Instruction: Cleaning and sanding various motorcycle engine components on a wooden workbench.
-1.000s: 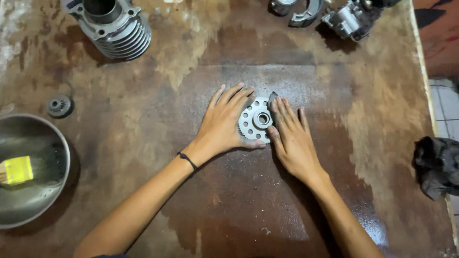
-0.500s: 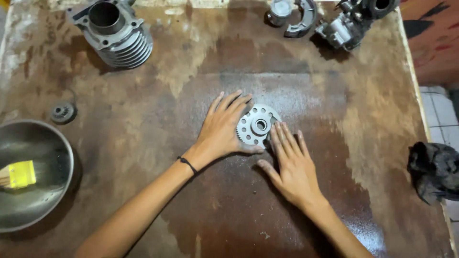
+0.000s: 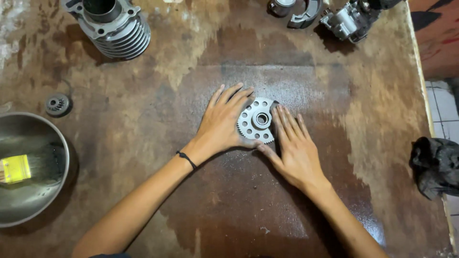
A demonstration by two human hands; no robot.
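Observation:
A round toothed metal gear with several holes and a centre bore lies flat on the stained wooden table. My left hand lies flat beside it on the left, fingers spread, fingertips and thumb touching its rim. On the gear's right, my right hand also lies flat, with its fingers against the rim and the thumb under the lower edge. Neither hand lifts the gear. A thin black band circles my left wrist.
A finned engine cylinder stands at the back left. More metal engine parts sit at the back right. A small gear lies left, above a steel bowl holding a yellow-handled brush. A dark rag hangs off the right edge.
My right hand drew back slightly from the gear, then returned against its right rim. The view shifted a little; the left hand and gear stayed in place.

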